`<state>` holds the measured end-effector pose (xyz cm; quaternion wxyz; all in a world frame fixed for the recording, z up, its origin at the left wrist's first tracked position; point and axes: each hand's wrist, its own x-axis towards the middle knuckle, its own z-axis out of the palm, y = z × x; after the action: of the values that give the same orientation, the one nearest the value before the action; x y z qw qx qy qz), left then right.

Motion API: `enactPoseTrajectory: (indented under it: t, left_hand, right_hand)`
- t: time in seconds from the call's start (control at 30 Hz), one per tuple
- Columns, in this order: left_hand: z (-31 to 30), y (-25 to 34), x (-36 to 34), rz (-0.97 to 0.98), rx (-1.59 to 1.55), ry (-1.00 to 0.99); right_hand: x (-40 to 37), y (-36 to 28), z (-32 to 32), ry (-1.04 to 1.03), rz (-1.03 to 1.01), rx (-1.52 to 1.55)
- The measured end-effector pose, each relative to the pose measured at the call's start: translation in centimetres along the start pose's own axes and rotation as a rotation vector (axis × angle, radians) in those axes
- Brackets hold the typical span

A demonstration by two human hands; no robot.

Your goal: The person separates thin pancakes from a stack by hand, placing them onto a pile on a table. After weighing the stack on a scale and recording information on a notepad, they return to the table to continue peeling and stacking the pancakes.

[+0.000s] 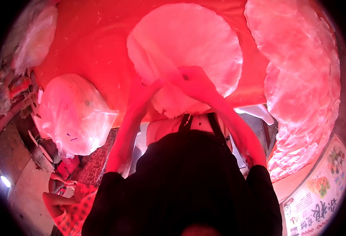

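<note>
Site appeared to be a street food stall, red-covered table (98, 39) bore stacks of large round wafers (192, 35), one stack bagged in clear plastic (72, 114), printed food poster (318, 196) stood beside, bare pavement (27, 188) lay below.

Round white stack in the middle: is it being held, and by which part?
Yes. The left hand and right hand both hold the round white stack at its near edge, side by side. The exact finger grip is blurred.

Left grip (143, 92) and right grip (194, 80) are both on the near edge of a big round white disc (188, 35) on the red desk (90, 39); a bagged stack (72, 114) sits nearby.
</note>
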<state>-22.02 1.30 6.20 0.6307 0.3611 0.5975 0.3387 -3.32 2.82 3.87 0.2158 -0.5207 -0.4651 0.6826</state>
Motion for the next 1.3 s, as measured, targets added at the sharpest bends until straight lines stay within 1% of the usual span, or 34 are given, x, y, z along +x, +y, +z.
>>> enactPoseTrajectory:
  t: [0.1,0.13,0.2,0.37,0.47,0.5,0.57,0.6,0.63,0.67,0.7,0.77,0.83,0.97,1.13,1.17,1.2,1.23,1.27,1.3]
  left_hand:
    - [-1.0,-1.7,0.2,-0.02,0.008,0.07]
    - [-1.9,-2.4,0.2,-0.029,-0.047,0.074]
    - [-3.7,-3.4,0.3,-0.043,-0.159,0.078]
    - [-2.9,-3.6,1.2,-0.033,-0.242,0.006]
    - [-3.5,-3.6,1.1,-0.006,-0.307,-0.051]
    - [-3.6,-3.6,1.4,0.001,-0.326,-0.062]
    - [-3.4,-3.6,1.6,0.001,-0.357,-0.075]
    - [-3.4,-3.7,1.2,0.006,-0.374,-0.084]
    - [-3.1,-3.6,1.7,0.009,-0.392,-0.092]
    - [-2.8,-3.6,1.9,0.016,-0.412,-0.098]
    - [-2.7,-3.5,2.0,0.02,-0.429,-0.105]
    - [-2.8,-3.5,2.1,0.023,-0.457,-0.112]
    - [-2.6,-3.4,2.2,0.02,-0.473,-0.117]
    - [-2.6,-3.0,2.4,0.013,-0.5,-0.144]
    - [-3.3,-3.4,1.5,0.003,-0.592,-0.144]
    - [-3.0,-3.5,1.4,-0.001,-0.612,-0.143]
    - [-3.2,-3.4,1.7,-0.004,-0.63,-0.141]
    - [-3.2,-3.4,1.5,-0.007,-0.649,-0.14]
    - [-3.3,-3.5,1.3,-0.012,-0.665,-0.138]
    - [-3.3,-3.5,1.1,-0.019,-0.678,-0.136]
  right_hand:
    - [-0.4,-0.7,0.9,0.068,0.013,-0.234]
    - [-0.4,-0.6,0.7,0.069,0.012,-0.233]
    - [-0.7,-0.3,-0.5,0.096,-0.022,-0.104]
    - [-3.3,0.8,-8.1,0.228,-0.107,0.166]
    - [-4.1,0.1,-12.2,0.314,-0.194,0.308]
    - [-3.4,-0.5,-12.2,0.65,-0.359,0.389]
    - [-7.3,-7.7,-18.2,0.571,-0.327,0.331]
    - [-7.8,-8.0,-20.9,0.694,-0.456,0.401]
    - [-11.8,-9.5,-15.3,0.7,-0.464,0.39]
    - [-14.1,-10.8,-12.0,0.685,-0.484,0.37]
    - [-15.5,-11.9,-10.3,0.671,-0.501,0.352]
    - [-16.4,-13.6,-9.8,0.64,-0.529,0.325]
    - [-6.9,-15.5,-25.5,0.61,-0.553,0.31]
    - [-7.5,-18.4,-29.9,0.568,-0.603,0.277]
    - [-8.0,-23.9,-31.6,0.467,-0.643,0.19]
    - [-8.4,-18.5,-33.8,0.465,-0.642,0.181]
    - [-8.4,-13.1,-36.9,0.631,-0.571,0.314]
    - [-7.0,-8.1,-42.0,0.796,-0.496,0.446]
    - [-3.0,-6.0,-43.4,0.96,-0.415,0.58]
    - [-3.2,-1.6,-43.5,0.96,-0.414,0.577]
